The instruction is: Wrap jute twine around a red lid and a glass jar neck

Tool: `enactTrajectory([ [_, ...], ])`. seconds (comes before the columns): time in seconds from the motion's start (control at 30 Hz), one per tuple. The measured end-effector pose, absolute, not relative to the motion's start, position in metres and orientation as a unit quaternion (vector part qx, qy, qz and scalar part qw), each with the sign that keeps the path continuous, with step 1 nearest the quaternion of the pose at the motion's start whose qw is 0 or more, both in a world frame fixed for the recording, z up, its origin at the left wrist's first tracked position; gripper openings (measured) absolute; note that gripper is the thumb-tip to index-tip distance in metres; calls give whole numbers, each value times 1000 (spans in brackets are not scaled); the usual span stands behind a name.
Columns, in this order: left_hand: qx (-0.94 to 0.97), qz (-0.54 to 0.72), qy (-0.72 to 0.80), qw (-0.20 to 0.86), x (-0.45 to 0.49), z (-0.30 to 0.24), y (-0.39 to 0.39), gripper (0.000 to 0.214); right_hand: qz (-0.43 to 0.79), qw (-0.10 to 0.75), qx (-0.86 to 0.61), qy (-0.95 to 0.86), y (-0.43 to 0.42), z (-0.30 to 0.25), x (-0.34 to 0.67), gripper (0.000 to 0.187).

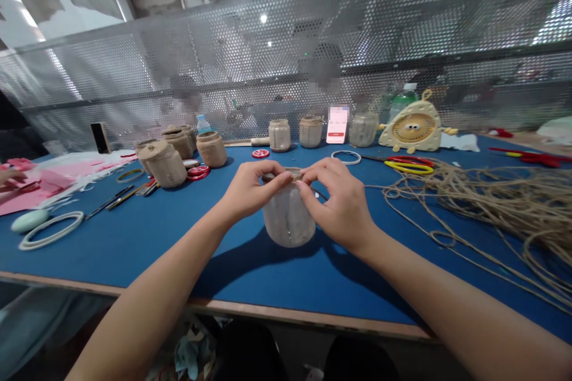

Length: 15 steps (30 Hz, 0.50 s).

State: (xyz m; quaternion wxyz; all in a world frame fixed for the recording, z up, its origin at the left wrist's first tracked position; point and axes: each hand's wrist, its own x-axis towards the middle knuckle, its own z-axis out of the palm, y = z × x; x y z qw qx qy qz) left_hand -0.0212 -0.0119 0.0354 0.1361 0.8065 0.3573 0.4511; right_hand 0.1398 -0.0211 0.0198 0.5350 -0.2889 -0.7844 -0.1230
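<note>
A cloudy, pale glass jar [289, 220] stands upright on the blue table in front of me. Tan twine [295, 173] shows at its neck between my fingertips. My left hand [257, 186] is closed at the left of the rim, thumb and fingers pinching the twine there. On the opposite side, my right hand [336, 199] pinches the twine at the rim with thumb and forefinger. Its palm side hides part of the jar's right wall. A loose tangle of twine [504, 208] lies to the right, with one strand leading toward my right hand.
Twine-wrapped jars [165, 165] stand at the left, with more jars [279, 134] along the back. Red-handled scissors [409, 161], a phone [337, 125] and a yellow fan [412, 126] sit back right. Tape [51, 230] and pink paper [53, 181] lie left, near another person's hand [11, 177].
</note>
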Motion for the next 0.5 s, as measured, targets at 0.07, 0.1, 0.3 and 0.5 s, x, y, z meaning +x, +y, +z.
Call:
enactTrajectory([
  [0.07,806,450,354,151,-22,35,-11,29,-126,533,-288,-785,-21,20,140,13],
  [0.1,806,449,351,158,-23,36,-11,30,-128,533,-287,-785,-21,20,140,13],
  [0.3,807,446,330,201,-25,37,-10,29,-130,534,-285,-785,-21,21,141,13],
  [0.5,813,440,320,208,-26,38,-9,29,-129,539,-279,-784,-21,21,141,14],
])
